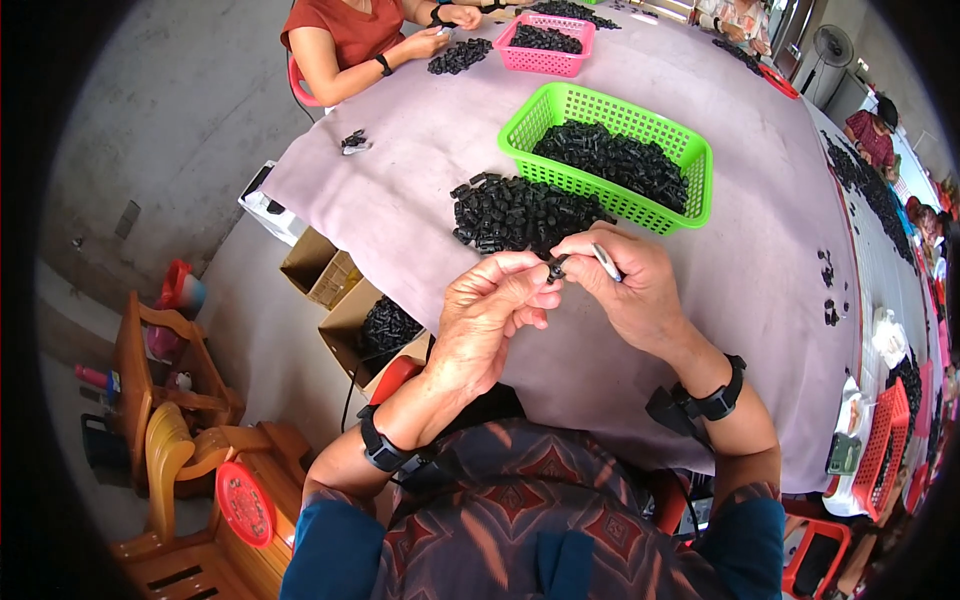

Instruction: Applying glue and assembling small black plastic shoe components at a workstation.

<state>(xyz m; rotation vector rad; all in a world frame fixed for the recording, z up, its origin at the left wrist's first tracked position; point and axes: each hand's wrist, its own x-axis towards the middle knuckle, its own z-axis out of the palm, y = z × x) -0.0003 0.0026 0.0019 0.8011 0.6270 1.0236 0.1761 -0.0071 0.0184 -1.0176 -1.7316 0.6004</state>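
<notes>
My left hand (490,310) pinches a small black plastic part (556,268) between thumb and fingertips. From the other side my right hand (630,285) is closed around a slim silver tool (606,262), its tip hidden by the fingers. The right fingertips touch the black part too. Just beyond my hands lies a heap of small black parts (520,215) on the cloth. Behind it stands a green perforated basket (690,165), partly filled with more of these black parts.
A pink basket (575,66) stands farther off, near a person in a red top (345,40) at the table (760,290). Cardboard boxes (350,335) sit below its left edge. A wooden chair (180,370) is at lower left, a red basket (885,450) at right.
</notes>
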